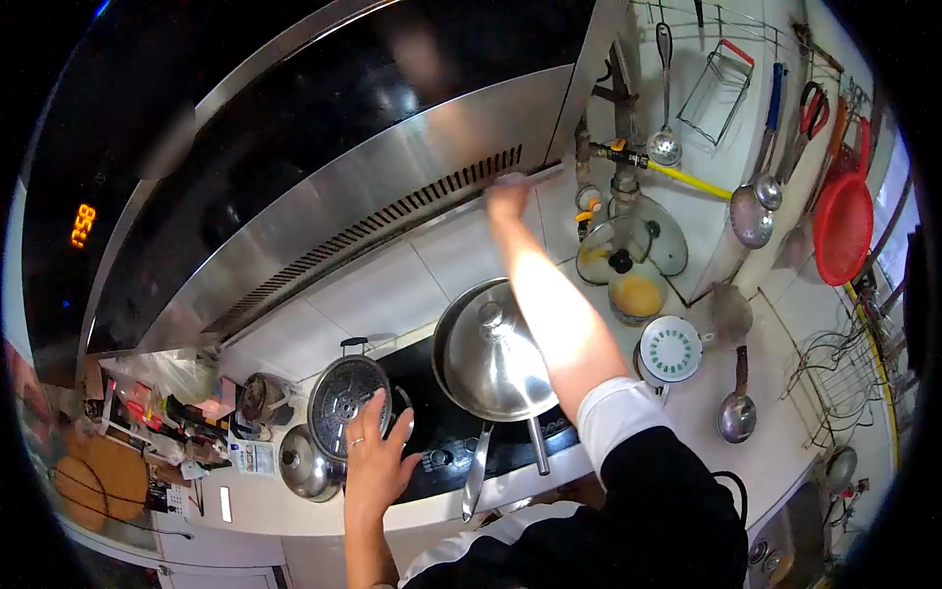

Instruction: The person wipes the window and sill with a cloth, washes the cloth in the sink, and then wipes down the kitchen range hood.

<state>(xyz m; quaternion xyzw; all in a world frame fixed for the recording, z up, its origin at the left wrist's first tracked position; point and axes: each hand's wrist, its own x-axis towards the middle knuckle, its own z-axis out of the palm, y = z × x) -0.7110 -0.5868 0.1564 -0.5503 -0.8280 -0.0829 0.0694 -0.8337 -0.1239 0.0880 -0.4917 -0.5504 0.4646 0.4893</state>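
Note:
My left hand [378, 454] is open with its fingers spread, over or beside the perforated steamer pot [350, 404]; contact cannot be told. My right arm stretches across the stove, and my right hand [508, 200] is up at the lower edge of the range hood [392, 196], by the tiled wall. Motion blurs its fingers, so any held thing cannot be made out. Below that arm, a wok [454, 334] with a shiny steel lid [496, 368] sits on the black cooktop [420, 476]. Its handle points toward me, beside a flat metal utensil [478, 476].
A steel pot lid [302, 461] rests left of the stove. On the right counter are a bowl of yellow food [637, 294], a patterned white lid [671, 348] and a ladle [737, 417]. A red strainer [844, 228] and several utensils hang on the wall.

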